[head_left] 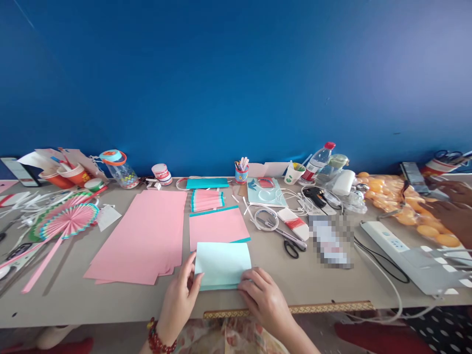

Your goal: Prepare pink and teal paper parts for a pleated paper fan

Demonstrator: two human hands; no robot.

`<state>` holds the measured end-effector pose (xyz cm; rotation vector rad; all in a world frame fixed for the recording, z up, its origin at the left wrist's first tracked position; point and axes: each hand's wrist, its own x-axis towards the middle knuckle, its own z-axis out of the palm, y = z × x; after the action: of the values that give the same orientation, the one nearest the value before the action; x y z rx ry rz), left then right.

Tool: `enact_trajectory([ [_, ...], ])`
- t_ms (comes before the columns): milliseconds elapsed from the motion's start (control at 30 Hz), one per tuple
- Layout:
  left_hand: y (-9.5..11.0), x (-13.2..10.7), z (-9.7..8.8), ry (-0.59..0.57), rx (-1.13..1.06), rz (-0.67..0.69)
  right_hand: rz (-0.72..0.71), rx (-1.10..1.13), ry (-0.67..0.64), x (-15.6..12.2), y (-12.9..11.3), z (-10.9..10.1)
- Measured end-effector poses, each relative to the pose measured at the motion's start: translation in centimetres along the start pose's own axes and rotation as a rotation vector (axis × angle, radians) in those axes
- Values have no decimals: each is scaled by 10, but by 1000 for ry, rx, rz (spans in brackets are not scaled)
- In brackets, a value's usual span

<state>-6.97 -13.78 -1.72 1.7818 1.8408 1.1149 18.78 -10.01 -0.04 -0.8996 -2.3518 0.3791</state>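
A folded sheet of light blue paper (223, 263) lies near the table's front edge, between my two hands. My left hand (183, 290) pinches its left edge, the thumb in front and the fingers partly hidden behind. At the lower right corner, my right hand (263, 300) presses the paper with its fingers curled together. Just behind it is a pink sheet with teal strips (219, 227) along two edges, partly covered by the light blue paper. Farther back sit a pleated pink paper piece (207, 200) with teal edges and a folded teal paper (207, 183).
Pink sheets (142, 236) are stacked on the left, beside a pleated paper fan (70, 221). Scissors (293, 246), a bottle (319, 162), a power strip (396, 250) and cables fill the right. Orange balls (427, 230) lie near another person's hands (452, 209). A patterned ruler-like strip (332, 308) lies along the front edge.
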Motion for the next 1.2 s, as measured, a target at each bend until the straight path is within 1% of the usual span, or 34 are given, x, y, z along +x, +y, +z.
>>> enact_trajectory([
  [200,2,8,-5,-50,19,2,39,-8,16,7,1,0],
  [233,2,9,-6,-44,33,10,41,-9,18,7,1,0],
  [300,3,10,-9,9,77,49,50,-7,23,8,2,0],
  [367,6,11,-12,45,130,143,54,3,28,8,3,1],
  [400,9,11,-12,21,154,211,53,11,28,8,3,1],
  [433,13,11,-13,-33,174,281,53,18,27,8,4,2],
  [500,19,11,-11,-195,198,393,51,31,19,8,4,2],
  [567,24,11,-7,-320,201,436,55,35,14,9,4,1],
  [633,26,12,-1,-372,183,428,62,37,8,9,4,0],
  [700,24,13,4,-383,153,410,65,34,3,10,4,-1],
  [800,20,14,9,-326,128,380,56,24,10,10,7,-2],
  [900,17,18,7,-269,153,346,50,21,20,11,8,-3],
  [967,17,23,3,-290,179,341,49,28,20,12,9,-2],
  [1067,18,30,-2,-358,192,339,37,42,9,13,12,-7],
  [1133,19,32,-4,-393,188,330,47,23,20,13,20,-16],
  [1200,19,33,-3,-410,186,331,97,-52,77,14,35,-30],
])
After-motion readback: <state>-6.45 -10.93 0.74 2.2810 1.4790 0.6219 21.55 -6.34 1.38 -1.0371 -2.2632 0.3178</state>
